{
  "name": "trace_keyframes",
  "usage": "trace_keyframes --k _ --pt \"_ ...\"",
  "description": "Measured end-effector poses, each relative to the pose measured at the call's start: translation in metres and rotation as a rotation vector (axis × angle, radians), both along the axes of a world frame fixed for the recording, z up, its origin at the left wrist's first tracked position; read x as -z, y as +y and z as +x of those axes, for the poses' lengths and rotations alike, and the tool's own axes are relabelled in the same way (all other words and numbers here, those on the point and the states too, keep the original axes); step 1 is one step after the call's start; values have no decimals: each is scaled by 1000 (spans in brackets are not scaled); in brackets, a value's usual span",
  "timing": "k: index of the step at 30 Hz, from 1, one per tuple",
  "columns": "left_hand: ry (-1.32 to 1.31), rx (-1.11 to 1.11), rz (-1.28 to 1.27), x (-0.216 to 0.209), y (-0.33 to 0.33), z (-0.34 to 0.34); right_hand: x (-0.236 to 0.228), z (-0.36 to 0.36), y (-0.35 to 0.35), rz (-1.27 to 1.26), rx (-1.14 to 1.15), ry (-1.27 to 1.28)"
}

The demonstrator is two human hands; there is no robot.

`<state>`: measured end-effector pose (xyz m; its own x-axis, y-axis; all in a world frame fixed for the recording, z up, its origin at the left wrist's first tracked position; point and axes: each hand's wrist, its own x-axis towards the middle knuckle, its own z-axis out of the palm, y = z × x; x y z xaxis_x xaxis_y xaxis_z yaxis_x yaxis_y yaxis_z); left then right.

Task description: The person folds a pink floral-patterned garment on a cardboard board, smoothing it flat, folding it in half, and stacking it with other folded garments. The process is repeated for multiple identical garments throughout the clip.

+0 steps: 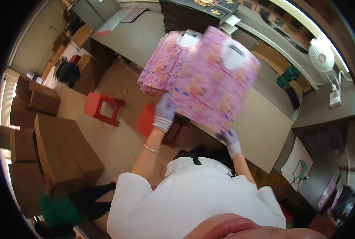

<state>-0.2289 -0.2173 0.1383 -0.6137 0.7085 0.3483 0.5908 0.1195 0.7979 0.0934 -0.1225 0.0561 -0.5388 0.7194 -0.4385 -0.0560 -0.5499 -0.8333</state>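
Observation:
A folded pink floral garment (215, 85) with a white card at its neck is tilted up in front of me. At its lower left corner, my left hand (165, 109) in a pale glove with a striped cuff is closed on the edge. My right hand (228, 140), gloved too and slightly blurred, grips the lower right corner, with its fingers partly behind the garment. Just left of it, a stack of similar folded pink garments (159, 65) lies at the table's edge, partly covered by the held one.
The grey table (261, 127) runs across ahead. A tall dark stack of printed packages (199, 16) stands at the back. Red stools (101, 109) sit on the floor at left, beyond cardboard boxes (62, 147). Another person in green (60, 209) is by those boxes. A white fan (322, 54) stands right.

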Motion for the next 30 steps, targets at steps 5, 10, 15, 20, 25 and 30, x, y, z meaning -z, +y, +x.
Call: trace_keyframes --k 5,10,15,20,25,30 --pt "84 -161 -52 -12 23 -184 -61 -75 12 172 -307 196" --pt "476 -400 -389 -4 124 -202 43 59 -10 96 -59 -229" --pt "669 -116 -630 28 245 -127 85 246 -97 109 174 -869" --pt "714 -214 -965 112 270 -46 92 370 -248 -408 469 -1111" --pt "928 -283 -866 116 269 -44 82 305 -369 -545 -489 -1331" --pt "996 -297 -758 120 267 -47 68 243 -434 -867 -215 -1098"
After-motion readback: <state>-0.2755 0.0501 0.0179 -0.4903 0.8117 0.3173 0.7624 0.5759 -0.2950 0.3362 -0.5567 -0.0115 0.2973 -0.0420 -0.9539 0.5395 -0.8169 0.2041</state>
